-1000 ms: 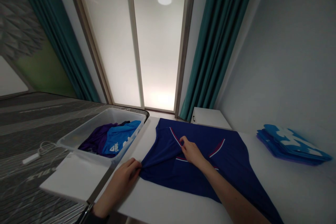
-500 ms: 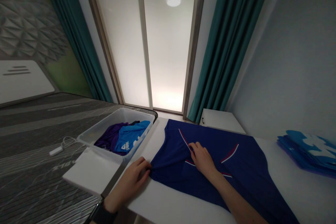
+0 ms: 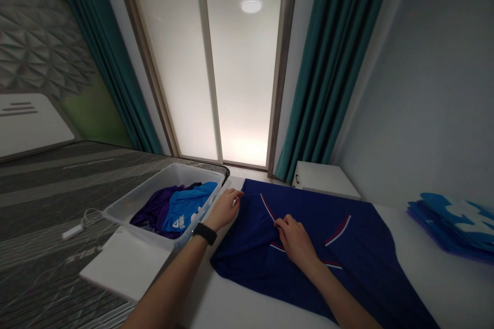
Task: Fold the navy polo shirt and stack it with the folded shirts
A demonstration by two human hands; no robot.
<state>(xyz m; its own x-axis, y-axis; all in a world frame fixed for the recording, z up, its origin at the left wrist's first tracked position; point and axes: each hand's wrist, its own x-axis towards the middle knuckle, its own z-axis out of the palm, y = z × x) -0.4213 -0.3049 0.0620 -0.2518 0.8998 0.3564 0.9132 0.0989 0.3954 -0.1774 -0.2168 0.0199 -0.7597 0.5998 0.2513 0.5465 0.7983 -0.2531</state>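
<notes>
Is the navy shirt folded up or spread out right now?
Mostly spread: the navy shirt lies wide across the white table, its trim lines showing, with the right hand at one of them.

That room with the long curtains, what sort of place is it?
Probably a room in a home, perhaps a bedroom: there are teal curtains, tall frosted panels and a grey, mattress-like surface.

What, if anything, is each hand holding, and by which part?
The right hand pinches the navy shirt by its striped trim; the left hand is at its far left corner, grip unclear.
</notes>
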